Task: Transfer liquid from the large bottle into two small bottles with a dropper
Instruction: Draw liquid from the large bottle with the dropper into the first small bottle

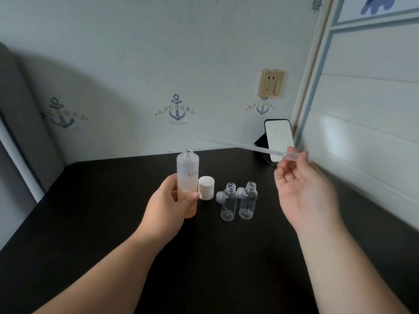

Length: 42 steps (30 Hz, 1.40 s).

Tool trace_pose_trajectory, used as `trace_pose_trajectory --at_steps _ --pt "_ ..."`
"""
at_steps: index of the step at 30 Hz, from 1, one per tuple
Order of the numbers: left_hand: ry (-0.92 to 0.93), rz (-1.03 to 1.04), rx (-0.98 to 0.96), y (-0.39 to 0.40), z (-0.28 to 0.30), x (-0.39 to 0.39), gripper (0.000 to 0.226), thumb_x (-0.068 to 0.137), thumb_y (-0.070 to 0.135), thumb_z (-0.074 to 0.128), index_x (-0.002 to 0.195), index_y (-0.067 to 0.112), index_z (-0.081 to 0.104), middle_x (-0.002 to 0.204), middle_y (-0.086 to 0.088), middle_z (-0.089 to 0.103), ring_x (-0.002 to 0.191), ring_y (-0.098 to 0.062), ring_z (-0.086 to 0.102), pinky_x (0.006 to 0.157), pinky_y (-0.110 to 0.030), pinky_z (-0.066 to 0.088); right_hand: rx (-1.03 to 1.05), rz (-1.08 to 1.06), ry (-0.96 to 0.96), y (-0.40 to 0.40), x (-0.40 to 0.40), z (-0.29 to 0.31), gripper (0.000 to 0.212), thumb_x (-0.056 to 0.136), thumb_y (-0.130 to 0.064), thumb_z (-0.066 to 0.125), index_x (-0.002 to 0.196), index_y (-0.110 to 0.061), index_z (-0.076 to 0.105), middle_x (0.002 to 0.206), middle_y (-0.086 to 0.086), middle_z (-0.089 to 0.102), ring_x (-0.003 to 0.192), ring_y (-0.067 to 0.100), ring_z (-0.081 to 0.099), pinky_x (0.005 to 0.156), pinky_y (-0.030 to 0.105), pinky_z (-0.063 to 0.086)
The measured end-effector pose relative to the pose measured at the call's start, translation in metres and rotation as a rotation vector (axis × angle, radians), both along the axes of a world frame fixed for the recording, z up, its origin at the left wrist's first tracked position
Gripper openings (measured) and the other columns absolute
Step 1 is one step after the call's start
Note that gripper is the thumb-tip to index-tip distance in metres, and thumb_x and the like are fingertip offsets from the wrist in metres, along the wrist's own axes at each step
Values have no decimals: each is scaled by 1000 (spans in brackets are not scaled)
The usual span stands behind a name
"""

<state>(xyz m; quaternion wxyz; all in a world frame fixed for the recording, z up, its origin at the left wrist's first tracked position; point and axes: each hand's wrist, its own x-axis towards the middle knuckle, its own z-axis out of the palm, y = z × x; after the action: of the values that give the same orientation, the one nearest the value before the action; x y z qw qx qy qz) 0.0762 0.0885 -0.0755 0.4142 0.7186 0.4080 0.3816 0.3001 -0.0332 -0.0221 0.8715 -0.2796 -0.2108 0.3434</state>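
Observation:
My left hand (172,200) grips the large frosted bottle (187,177), which stands upright and uncapped with peach liquid in its lower half. Its white cap (206,188) sits just to the right on the black table (113,211). Two small clear bottles (229,201) (248,200) stand open and side by side, right of the cap. My right hand (301,189) is raised, palm up, and pinches the bulb of a clear plastic dropper (249,148). The dropper's thin tip points left, above and to the right of the large bottle's mouth.
Two small clear caps (219,197) (240,191) lie behind the small bottles. A small mirror on a black stand (278,141) sits at the table's back right corner. Walls close off the back and right side. A wall socket (271,83) is above the mirror.

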Motion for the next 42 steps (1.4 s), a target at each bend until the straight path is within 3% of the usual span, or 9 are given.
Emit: trace_pose_trajectory --at_steps 3,7,9,13,19,26,32,36,42 --pt "-15 -20 13 -3 2 -3 61 89 37 71 88 87 36 98 56 49 88 35 45 55 -4 40 -3 -51 -11 1 -2 -1 21 91 -22 66 80 -7 76 101 0 73 76 10 68 74 24 57" --pt "-33 -27 56 -5 2 -4 62 90 33 71 87 85 38 96 52 52 85 32 48 49 2 40 -32 -111 -53 2 -1 3 20 95 -21 64 82 -13 77 86 0 75 74 11 68 73 23 56" --pt "-17 -17 90 -7 4 -3 59 90 33 71 90 83 39 97 50 52 85 29 50 49 -8 44 -44 -134 -56 3 -2 2 19 97 -20 63 86 -12 75 83 0 75 73 11 67 73 23 56" --pt "-6 -2 134 -6 2 -3 54 89 34 71 94 79 42 100 47 53 91 23 52 69 -22 47 -50 -157 -95 3 -1 -1 18 98 -20 62 88 -12 75 83 0 74 73 11 66 74 23 56" --pt "15 9 179 -4 4 -1 59 89 33 71 93 82 38 100 53 48 91 30 46 66 -18 41 -54 -172 -131 -3 2 -3 20 98 -21 61 85 -14 76 83 -1 72 74 12 65 75 23 55" --pt "23 9 209 -3 2 -2 51 89 31 69 96 75 44 106 40 53 92 14 54 75 -37 56 -34 -199 -194 -7 5 -2 15 97 -17 61 85 -11 69 84 0 70 72 13 62 74 23 54" --pt "84 39 281 -3 6 -2 63 89 29 70 98 81 36 105 52 44 97 8 52 75 -20 40 -29 -236 -239 -4 4 11 34 100 -8 59 71 -18 73 76 1 67 71 14 61 74 25 53" --pt "92 47 270 -3 7 -2 59 90 28 70 103 75 35 102 57 39 94 13 48 73 -20 37 -35 -246 -264 -3 4 25 37 98 -7 63 65 -19 75 74 0 69 68 12 62 70 22 52" --pt "80 26 305 -7 10 -4 63 90 24 68 93 80 38 104 50 44 100 24 40 71 -19 37 -94 -267 -357 5 1 47 37 95 -10 68 60 -20 74 71 -1 67 61 11 56 61 21 46"
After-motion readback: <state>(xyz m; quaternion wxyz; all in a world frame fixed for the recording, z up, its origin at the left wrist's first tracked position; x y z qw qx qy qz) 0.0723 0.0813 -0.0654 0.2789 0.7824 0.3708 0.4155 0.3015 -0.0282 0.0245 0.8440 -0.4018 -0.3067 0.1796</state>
